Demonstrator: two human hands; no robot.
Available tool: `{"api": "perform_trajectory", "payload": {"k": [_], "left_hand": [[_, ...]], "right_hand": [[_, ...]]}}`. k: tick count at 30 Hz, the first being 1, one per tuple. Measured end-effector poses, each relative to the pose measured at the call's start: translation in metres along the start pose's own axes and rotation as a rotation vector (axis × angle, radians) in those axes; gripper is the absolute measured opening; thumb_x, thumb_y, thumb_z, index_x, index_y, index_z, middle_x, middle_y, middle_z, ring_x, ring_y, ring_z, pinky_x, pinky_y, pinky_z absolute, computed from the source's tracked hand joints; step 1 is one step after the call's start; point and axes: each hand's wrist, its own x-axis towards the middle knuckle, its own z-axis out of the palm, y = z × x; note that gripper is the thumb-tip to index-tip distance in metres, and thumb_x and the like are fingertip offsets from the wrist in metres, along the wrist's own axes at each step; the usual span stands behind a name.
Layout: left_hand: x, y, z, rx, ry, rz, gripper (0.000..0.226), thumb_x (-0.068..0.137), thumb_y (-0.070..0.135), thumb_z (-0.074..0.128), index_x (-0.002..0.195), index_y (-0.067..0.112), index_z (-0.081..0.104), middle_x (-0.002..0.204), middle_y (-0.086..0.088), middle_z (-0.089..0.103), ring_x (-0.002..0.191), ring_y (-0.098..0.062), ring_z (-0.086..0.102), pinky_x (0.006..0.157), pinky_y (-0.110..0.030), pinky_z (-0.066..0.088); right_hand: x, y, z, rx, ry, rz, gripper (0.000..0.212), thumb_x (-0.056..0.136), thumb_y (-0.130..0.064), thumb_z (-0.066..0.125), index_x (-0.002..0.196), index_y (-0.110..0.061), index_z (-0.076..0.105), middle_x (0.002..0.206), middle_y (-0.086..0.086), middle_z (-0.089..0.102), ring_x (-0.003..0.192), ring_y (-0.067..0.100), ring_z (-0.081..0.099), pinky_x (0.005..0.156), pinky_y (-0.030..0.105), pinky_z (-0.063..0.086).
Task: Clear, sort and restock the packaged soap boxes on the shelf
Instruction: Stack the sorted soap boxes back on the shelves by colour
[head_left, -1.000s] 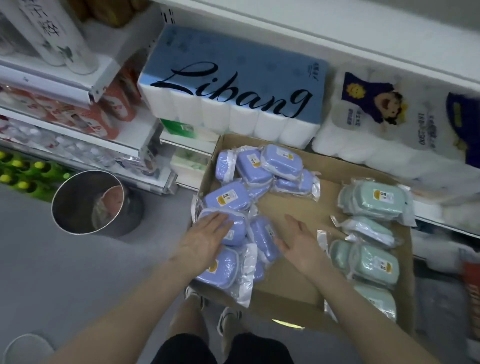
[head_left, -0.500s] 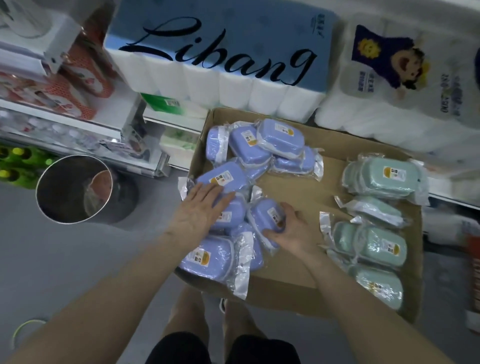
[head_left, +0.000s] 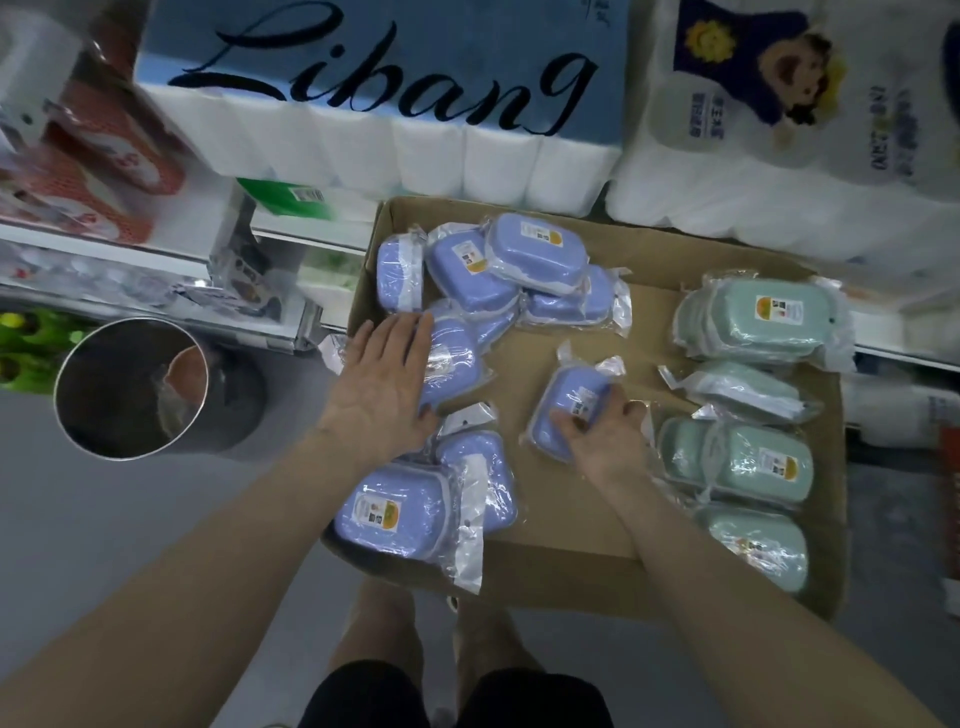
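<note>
A flat cardboard tray (head_left: 582, 566) holds bagged soap boxes. Several purple ones (head_left: 483, 270) are piled along its left side, and several pale green ones (head_left: 753, 322) lie along its right side. My left hand (head_left: 384, 384) rests flat, fingers straight, on a purple soap box (head_left: 457, 358) in the left pile. My right hand (head_left: 602, 436) grips a single purple soap box (head_left: 569, 400) in the middle of the tray, fingers curled over its near end. Another purple box (head_left: 395, 514) sits at the tray's near left corner.
Large toilet-paper packs, a blue "Libang" one (head_left: 374, 104) and a white cartoon one (head_left: 779, 130), stand behind the tray. A round metal bin (head_left: 132, 387) is on the grey floor at left, below shelves with red packages (head_left: 104, 156). My legs are under the tray's near edge.
My right hand took hold of one purple box from the left pile and drew it right into the tray's middle. My left hand slid slightly farther over the pile. The view moved closer.
</note>
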Motion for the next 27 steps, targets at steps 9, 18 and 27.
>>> {"api": "perform_trajectory", "payload": {"k": [9,18,27], "left_hand": [[-0.001,-0.002,0.002,0.036,0.000,-0.057,0.107,0.072,0.050,0.076,0.150,0.000,0.022,0.140,-0.023,0.041,0.131,-0.039,0.039,0.112,-0.053,0.031],[0.007,-0.012,-0.003,-0.063,-0.025,-0.092,0.104,0.071,0.046,0.078,0.149,0.002,0.025,0.134,-0.020,0.047,0.118,-0.037,0.049,0.103,-0.046,0.042],[-0.017,-0.014,-0.053,-0.201,0.065,-0.182,0.100,0.074,0.044,0.077,0.150,0.007,0.025,0.139,-0.017,0.043,0.123,-0.036,0.045,0.106,-0.043,0.037]], "right_hand": [[0.017,-0.011,-0.017,-0.687,-0.103,-0.717,0.090,0.090,-0.004,0.060,0.157,-0.028,0.005,0.165,-0.004,-0.004,0.151,0.032,0.002,0.121,0.044,0.016],[0.032,-0.017,-0.014,-0.915,-0.066,-0.901,0.091,0.046,-0.008,0.091,0.130,-0.007,0.056,0.129,0.015,0.057,0.125,0.039,0.052,0.110,0.051,0.036],[-0.005,-0.026,-0.083,-0.470,0.192,-0.743,0.090,0.059,-0.043,0.076,0.136,-0.008,0.044,0.115,0.014,0.060,0.100,0.035,0.061,0.087,0.045,0.048]]}}
